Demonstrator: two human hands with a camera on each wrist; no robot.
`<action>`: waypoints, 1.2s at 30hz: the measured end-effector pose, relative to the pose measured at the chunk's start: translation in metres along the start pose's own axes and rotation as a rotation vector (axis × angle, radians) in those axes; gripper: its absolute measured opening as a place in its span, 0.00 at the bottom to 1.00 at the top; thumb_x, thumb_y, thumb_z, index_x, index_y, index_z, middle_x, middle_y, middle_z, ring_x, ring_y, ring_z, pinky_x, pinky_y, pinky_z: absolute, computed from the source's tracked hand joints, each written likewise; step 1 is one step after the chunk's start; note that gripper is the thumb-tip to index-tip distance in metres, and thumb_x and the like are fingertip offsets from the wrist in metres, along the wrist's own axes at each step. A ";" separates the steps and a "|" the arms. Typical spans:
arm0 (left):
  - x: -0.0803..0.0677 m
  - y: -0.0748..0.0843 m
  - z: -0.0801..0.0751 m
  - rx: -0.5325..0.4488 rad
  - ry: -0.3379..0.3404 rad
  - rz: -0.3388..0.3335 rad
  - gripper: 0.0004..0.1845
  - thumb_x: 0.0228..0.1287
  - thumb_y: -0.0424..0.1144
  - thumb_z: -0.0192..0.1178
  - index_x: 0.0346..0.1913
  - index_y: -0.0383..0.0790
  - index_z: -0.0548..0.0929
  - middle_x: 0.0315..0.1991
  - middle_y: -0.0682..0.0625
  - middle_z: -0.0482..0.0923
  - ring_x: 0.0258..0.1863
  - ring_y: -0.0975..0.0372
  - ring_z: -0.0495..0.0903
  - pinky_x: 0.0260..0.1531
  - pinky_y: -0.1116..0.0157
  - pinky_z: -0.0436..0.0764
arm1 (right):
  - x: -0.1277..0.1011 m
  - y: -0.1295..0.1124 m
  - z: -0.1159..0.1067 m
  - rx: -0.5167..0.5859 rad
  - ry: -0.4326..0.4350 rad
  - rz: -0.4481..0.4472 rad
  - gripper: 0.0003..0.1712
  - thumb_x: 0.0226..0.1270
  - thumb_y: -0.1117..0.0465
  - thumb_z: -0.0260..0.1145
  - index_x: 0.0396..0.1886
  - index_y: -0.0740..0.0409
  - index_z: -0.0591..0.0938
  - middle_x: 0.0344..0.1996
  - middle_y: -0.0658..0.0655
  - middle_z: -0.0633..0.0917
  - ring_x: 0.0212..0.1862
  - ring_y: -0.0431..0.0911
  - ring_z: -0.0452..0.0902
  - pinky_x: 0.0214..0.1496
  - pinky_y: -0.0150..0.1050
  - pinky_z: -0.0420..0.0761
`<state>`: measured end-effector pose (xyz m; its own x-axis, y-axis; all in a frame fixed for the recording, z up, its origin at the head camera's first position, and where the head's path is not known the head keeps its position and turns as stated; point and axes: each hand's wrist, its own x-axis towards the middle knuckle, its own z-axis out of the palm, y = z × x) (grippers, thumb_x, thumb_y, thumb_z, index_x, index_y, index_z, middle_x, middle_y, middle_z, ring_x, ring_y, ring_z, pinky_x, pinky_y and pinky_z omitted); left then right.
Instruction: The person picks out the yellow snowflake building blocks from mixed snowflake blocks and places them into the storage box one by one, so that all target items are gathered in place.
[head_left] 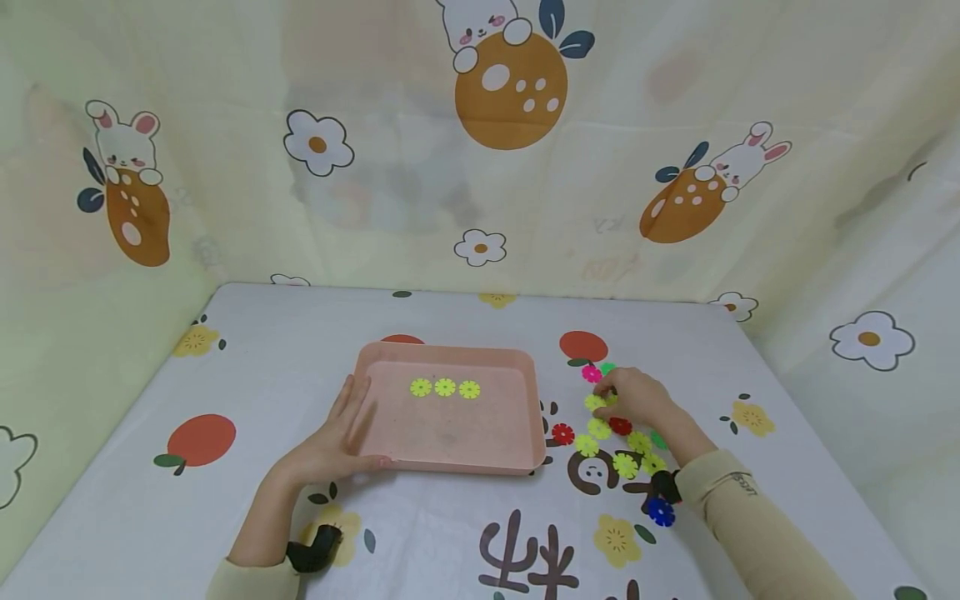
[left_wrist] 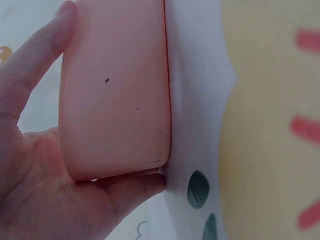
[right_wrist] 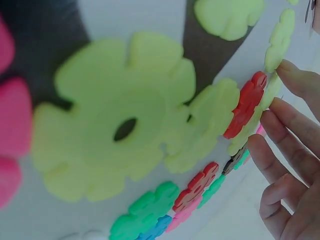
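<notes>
1. No readable writing; small print on the right sleeve (head_left: 738, 483) is too blurred.
2. I see my left hand (head_left: 337, 446) w/ straight fingers on the tray (head_left: 397, 450)'s near-left corner; long axis runs left-right.
3. Right hand (head_left: 637, 396) fingertips touch a yellow disc (head_left: 595, 402) flat on the table (head_left: 465, 317), right of tray.
4. Left wrist cam: thumb under the rim, unseen from head.

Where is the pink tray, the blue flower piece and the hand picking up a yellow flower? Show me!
pink tray (head_left: 450, 429), head view, on its bare floor below the three yellow pieces.
blue flower piece (head_left: 661, 511), head view, on its middle.
right hand (head_left: 637, 396), head view, on the back of the hand.
</notes>
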<state>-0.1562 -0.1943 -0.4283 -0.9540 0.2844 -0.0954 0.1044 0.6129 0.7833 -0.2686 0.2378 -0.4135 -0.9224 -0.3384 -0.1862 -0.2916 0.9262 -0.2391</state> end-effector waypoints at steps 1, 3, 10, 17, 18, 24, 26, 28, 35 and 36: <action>0.000 0.000 0.000 -0.004 -0.001 0.001 0.63 0.43 0.56 0.70 0.72 0.58 0.33 0.71 0.43 0.21 0.69 0.44 0.31 0.58 0.37 0.50 | 0.000 0.000 0.000 -0.002 -0.001 -0.003 0.20 0.47 0.53 0.74 0.38 0.60 0.84 0.29 0.50 0.81 0.33 0.45 0.73 0.39 0.44 0.77; 0.000 0.000 0.000 -0.010 -0.002 0.003 0.62 0.43 0.55 0.70 0.72 0.58 0.33 0.71 0.44 0.21 0.69 0.43 0.31 0.58 0.37 0.50 | 0.000 0.000 -0.001 -0.006 0.000 -0.006 0.20 0.47 0.53 0.74 0.37 0.60 0.84 0.29 0.50 0.81 0.33 0.45 0.73 0.39 0.44 0.77; 0.000 -0.001 0.000 -0.011 -0.004 0.014 0.62 0.44 0.55 0.70 0.72 0.58 0.33 0.71 0.43 0.20 0.68 0.43 0.32 0.58 0.38 0.49 | 0.000 0.000 0.001 -0.013 -0.008 0.023 0.20 0.45 0.51 0.75 0.35 0.59 0.83 0.30 0.50 0.81 0.31 0.45 0.72 0.37 0.44 0.77; 0.000 -0.002 0.001 -0.007 -0.007 0.020 0.62 0.44 0.55 0.70 0.71 0.59 0.33 0.71 0.44 0.20 0.68 0.42 0.32 0.58 0.37 0.50 | -0.001 0.001 0.002 0.006 0.000 0.042 0.20 0.45 0.51 0.75 0.34 0.58 0.82 0.29 0.51 0.80 0.31 0.45 0.71 0.36 0.44 0.76; 0.000 -0.002 0.001 -0.006 -0.007 0.020 0.62 0.44 0.55 0.70 0.71 0.58 0.33 0.71 0.44 0.20 0.68 0.42 0.32 0.58 0.38 0.50 | -0.002 0.001 0.002 0.009 0.003 0.039 0.20 0.45 0.51 0.75 0.34 0.59 0.82 0.29 0.51 0.80 0.31 0.45 0.71 0.36 0.44 0.76; 0.000 -0.001 0.000 0.000 -0.004 0.014 0.62 0.44 0.55 0.70 0.72 0.57 0.33 0.71 0.43 0.21 0.69 0.43 0.32 0.58 0.38 0.51 | -0.004 -0.001 -0.001 0.015 0.037 -0.002 0.20 0.46 0.52 0.75 0.35 0.59 0.81 0.29 0.51 0.80 0.31 0.45 0.71 0.36 0.42 0.77; 0.000 -0.001 0.000 0.003 -0.003 0.012 0.62 0.44 0.55 0.70 0.72 0.57 0.33 0.71 0.42 0.21 0.69 0.43 0.32 0.58 0.38 0.51 | -0.005 -0.003 -0.003 0.017 0.053 -0.019 0.20 0.45 0.53 0.75 0.35 0.59 0.81 0.30 0.52 0.81 0.31 0.45 0.72 0.35 0.42 0.77; 0.000 -0.002 0.001 0.005 -0.002 0.007 0.62 0.44 0.55 0.70 0.72 0.57 0.33 0.71 0.42 0.21 0.69 0.43 0.32 0.58 0.38 0.51 | -0.006 -0.006 -0.005 0.025 0.064 -0.036 0.20 0.45 0.53 0.75 0.35 0.60 0.82 0.31 0.53 0.82 0.29 0.44 0.72 0.33 0.40 0.77; 0.001 0.000 0.000 0.002 -0.001 -0.003 0.62 0.44 0.55 0.70 0.72 0.57 0.33 0.71 0.42 0.21 0.69 0.43 0.32 0.57 0.38 0.51 | -0.008 -0.023 -0.011 0.066 0.100 -0.071 0.19 0.47 0.55 0.73 0.37 0.59 0.82 0.34 0.55 0.82 0.18 0.41 0.67 0.21 0.35 0.70; 0.001 0.000 0.000 0.001 -0.002 -0.002 0.62 0.44 0.55 0.70 0.72 0.56 0.33 0.71 0.42 0.21 0.69 0.43 0.32 0.57 0.37 0.51 | -0.009 -0.026 -0.012 0.069 0.107 -0.077 0.18 0.47 0.56 0.73 0.38 0.59 0.82 0.34 0.55 0.82 0.18 0.42 0.67 0.21 0.34 0.70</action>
<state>-0.1567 -0.1942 -0.4285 -0.9536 0.2847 -0.0981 0.1029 0.6142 0.7824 -0.2561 0.2191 -0.3941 -0.9206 -0.3853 -0.0629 -0.3482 0.8832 -0.3141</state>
